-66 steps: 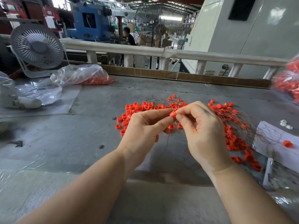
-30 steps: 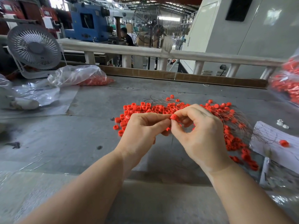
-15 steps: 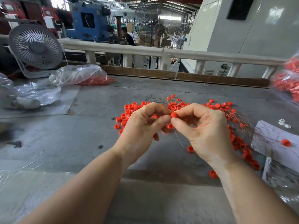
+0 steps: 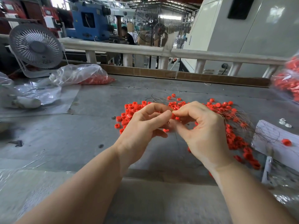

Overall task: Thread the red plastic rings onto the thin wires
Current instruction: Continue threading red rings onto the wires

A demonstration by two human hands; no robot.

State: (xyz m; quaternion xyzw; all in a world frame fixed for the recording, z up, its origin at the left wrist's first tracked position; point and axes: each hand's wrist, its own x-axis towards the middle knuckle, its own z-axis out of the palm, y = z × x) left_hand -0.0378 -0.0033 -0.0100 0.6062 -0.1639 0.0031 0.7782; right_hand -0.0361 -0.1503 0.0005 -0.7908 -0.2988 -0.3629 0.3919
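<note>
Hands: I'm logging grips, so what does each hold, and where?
Right hand pinches a red ring at its sides; left hand meets it, its own hold hidden.

No legible text, labels, brands or numbers anywhere in the head view. White placards on the red machine (image 4: pixel 48 20) at the back left are too small and blurred to read. Nothing printed shows on the desk fan (image 4: pixel 35 46) or the white cabinet (image 4: pixel 252 29).

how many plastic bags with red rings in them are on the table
2: one clear bag at far left beside the desk fan, and one bag at the right edge, cut off by the frame. Others may lie out of view.
</note>
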